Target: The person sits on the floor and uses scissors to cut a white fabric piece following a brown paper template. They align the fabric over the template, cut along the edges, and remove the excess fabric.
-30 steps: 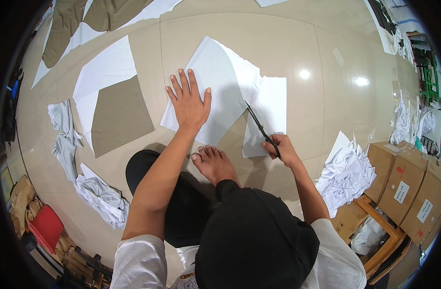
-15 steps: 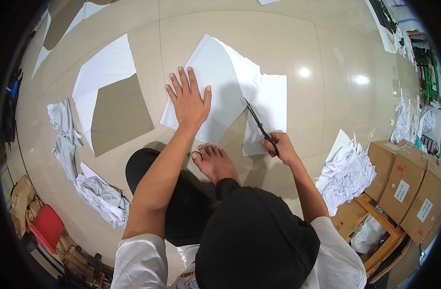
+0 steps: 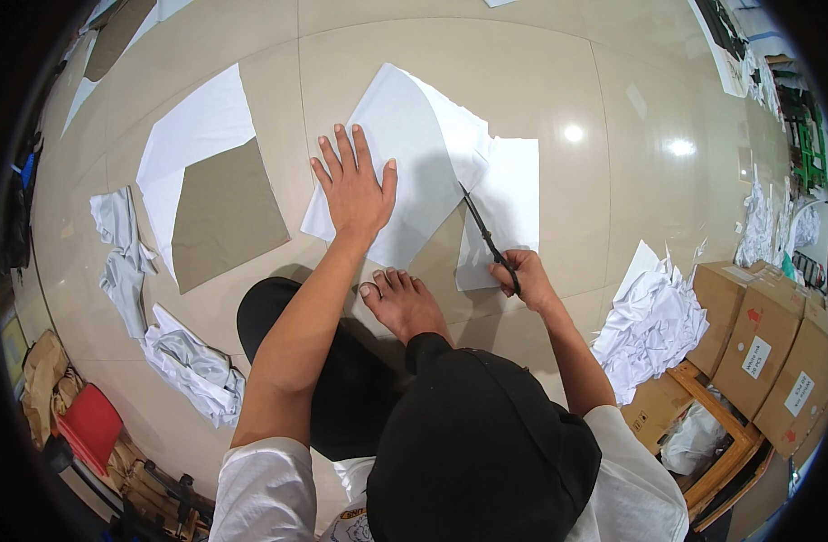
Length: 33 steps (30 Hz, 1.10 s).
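My left hand (image 3: 354, 190) lies flat with fingers spread on a pale grey sheet (image 3: 405, 135) with a curved right edge. White material (image 3: 465, 135) shows along that edge, beneath it. In my right hand (image 3: 526, 278) is a pair of black scissors (image 3: 486, 233), gripped by the handles. Their tips point up and left, at the right edge of the pale sheet. Partly under the scissors, a white rectangular piece (image 3: 515, 194) rests on the tiled floor. My bare foot (image 3: 403, 303) is just below the pale sheet.
On the left lie a white sheet (image 3: 206, 104) with a brown piece (image 3: 229, 217) over it, and crumpled pale cloth (image 3: 120, 253). A heap of white scraps (image 3: 653, 325) sits at the right, beside cardboard boxes (image 3: 743, 352) and a wooden frame (image 3: 725, 452).
The scissors' handles have drawn slightly closer together in my right hand. My left hand and the sheets have stayed in place.
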Each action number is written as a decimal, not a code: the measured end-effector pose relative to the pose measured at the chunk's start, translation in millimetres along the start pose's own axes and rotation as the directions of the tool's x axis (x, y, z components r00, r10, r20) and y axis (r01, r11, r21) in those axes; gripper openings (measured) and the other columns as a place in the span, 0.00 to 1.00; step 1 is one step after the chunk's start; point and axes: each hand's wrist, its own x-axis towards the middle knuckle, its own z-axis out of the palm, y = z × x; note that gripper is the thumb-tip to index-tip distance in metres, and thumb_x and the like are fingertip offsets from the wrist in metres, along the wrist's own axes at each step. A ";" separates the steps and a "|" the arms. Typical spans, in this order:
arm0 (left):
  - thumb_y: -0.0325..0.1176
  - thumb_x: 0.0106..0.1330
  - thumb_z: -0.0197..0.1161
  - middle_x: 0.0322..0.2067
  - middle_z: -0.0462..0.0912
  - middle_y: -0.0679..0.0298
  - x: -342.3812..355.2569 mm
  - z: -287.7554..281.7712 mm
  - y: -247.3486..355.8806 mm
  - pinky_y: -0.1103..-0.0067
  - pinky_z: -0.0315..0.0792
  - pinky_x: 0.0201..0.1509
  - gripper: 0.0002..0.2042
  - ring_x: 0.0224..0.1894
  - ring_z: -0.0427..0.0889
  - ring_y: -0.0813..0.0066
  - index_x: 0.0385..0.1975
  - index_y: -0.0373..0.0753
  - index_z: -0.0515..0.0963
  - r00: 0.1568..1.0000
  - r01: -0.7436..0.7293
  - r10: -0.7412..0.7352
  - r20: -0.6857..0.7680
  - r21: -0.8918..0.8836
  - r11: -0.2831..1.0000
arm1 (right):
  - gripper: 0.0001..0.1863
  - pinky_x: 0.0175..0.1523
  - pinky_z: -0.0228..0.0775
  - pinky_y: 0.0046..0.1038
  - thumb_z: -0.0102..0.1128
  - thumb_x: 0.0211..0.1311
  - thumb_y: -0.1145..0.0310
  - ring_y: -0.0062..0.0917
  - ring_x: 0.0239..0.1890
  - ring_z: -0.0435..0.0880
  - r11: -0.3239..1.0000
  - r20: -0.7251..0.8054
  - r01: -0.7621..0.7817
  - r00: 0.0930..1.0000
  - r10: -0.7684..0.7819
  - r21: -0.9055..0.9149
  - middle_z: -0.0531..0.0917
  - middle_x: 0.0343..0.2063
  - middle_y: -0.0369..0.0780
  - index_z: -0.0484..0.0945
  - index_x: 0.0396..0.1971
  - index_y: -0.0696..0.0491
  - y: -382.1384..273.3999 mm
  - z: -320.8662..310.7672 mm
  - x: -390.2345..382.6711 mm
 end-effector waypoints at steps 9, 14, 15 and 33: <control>0.59 0.86 0.47 0.89 0.45 0.40 0.0 0.6 0.9 0.39 0.32 0.90 0.43 0.90 0.37 0.31 0.89 0.33 0.49 1.000 0.002 -0.002 0.000 0.008 1.000 | 0.15 0.22 0.62 0.22 0.77 0.71 0.62 0.15 0.17 0.74 0.998 -0.001 0.000 1.000 0.000 0.058 0.79 0.18 0.31 0.84 0.28 0.56 5.4 8.1 -2.9; 0.59 0.86 0.47 0.89 0.45 0.40 -0.1 0.0 0.9 0.39 0.32 0.90 0.43 0.90 0.37 0.31 0.89 0.34 0.49 1.000 0.004 -0.004 0.003 0.010 1.000 | 0.15 0.23 0.62 0.22 0.77 0.71 0.63 0.14 0.17 0.74 0.999 0.001 -0.001 1.000 0.001 0.052 0.79 0.18 0.31 0.84 0.28 0.56 5.1 10.7 -4.0; 0.59 0.86 0.48 0.89 0.45 0.40 0.0 0.0 1.1 0.39 0.32 0.90 0.43 0.90 0.38 0.31 0.89 0.34 0.49 1.000 0.004 -0.004 0.003 0.006 1.000 | 0.15 0.23 0.63 0.22 0.77 0.71 0.63 0.14 0.17 0.74 0.999 0.000 -0.001 1.000 0.001 0.053 0.79 0.18 0.31 0.83 0.28 0.56 5.5 10.7 -4.1; 0.58 0.86 0.49 0.89 0.46 0.40 0.1 -1.4 1.6 0.39 0.33 0.89 0.43 0.90 0.38 0.31 0.89 0.33 0.50 1.000 -0.005 0.005 -0.010 0.004 1.000 | 0.19 0.24 0.64 0.24 0.81 0.67 0.57 0.16 0.18 0.75 0.998 -0.032 -0.003 0.999 0.005 0.058 0.80 0.19 0.32 0.84 0.28 0.55 -11.2 21.5 7.1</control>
